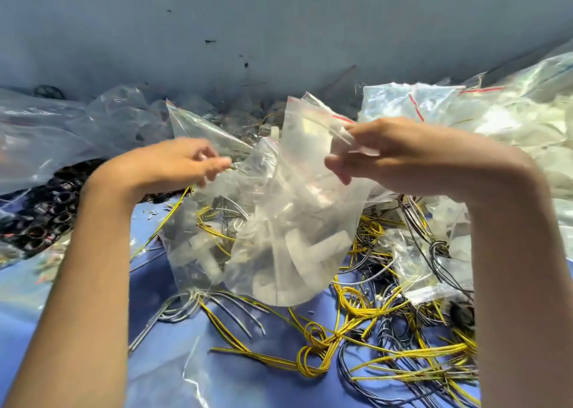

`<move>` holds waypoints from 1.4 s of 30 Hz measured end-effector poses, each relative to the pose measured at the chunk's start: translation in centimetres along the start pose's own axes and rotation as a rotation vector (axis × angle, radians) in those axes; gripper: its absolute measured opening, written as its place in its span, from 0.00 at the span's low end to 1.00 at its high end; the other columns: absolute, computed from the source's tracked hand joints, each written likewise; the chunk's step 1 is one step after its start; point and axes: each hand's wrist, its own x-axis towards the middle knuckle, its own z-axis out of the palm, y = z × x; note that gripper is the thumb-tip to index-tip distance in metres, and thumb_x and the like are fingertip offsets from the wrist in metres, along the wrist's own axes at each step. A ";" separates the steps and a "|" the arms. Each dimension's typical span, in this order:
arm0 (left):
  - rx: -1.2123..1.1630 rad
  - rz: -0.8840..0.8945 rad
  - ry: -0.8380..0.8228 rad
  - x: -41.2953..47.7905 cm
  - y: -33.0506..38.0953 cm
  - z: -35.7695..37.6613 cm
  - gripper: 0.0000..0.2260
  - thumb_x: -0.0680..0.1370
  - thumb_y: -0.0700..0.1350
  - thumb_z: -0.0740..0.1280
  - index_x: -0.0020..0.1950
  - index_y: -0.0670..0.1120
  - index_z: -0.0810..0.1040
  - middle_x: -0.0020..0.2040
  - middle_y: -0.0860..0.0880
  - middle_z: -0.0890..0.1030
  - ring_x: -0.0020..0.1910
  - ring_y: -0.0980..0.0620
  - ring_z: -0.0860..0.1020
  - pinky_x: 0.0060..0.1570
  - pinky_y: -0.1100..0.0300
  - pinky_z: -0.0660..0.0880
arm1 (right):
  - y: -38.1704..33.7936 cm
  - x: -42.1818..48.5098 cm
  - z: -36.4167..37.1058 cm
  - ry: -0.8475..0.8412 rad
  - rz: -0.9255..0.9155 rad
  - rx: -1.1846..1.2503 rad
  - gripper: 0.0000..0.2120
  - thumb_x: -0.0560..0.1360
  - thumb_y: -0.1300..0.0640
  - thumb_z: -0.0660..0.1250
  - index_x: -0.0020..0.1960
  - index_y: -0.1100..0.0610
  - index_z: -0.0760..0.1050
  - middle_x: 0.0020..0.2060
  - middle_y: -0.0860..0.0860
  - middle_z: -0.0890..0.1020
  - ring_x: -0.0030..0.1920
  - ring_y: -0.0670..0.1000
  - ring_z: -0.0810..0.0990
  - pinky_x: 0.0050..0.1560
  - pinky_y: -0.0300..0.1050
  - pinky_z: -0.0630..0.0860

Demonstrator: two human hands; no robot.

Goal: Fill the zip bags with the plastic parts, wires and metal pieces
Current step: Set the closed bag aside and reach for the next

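The blue desk [161, 361] is buried in stock. A heap [511, 122] of filled bags is banked up on the right, black rings [40, 218] lie to the left, and loose yellow and grey wires [356, 330] tangle across the front. Over the middle of it the person holds a clear bag [288, 221] up off the desk, its belly bulging with white plastic parts [325, 243] and its red zip strip uppermost. The right hand [400, 156] has the mouth pinched between thumb and fingers, just below the strip. The left hand [183, 162] sits at the bag's left edge with fingers curled. It's blurred, and I can't tell whether they grip the film, a wire or nothing. To me the bag looks full enough and wants closing. To do that well, I'd get the left hand on the opposite corner of the mouth and pull the strip taut and level. Then I'd shake the parts down clear of it and press along from one end.
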 end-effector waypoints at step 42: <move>-0.388 0.323 0.754 -1.9 4.2 -2.2 0.05 0.72 0.55 0.68 0.40 0.56 0.76 0.38 0.54 0.80 0.31 0.60 0.80 0.40 0.60 0.77 | -1.9 1.0 1.2 0.248 -0.106 0.393 0.39 0.66 0.33 0.60 0.74 0.45 0.56 0.58 0.43 0.76 0.51 0.39 0.80 0.57 0.40 0.76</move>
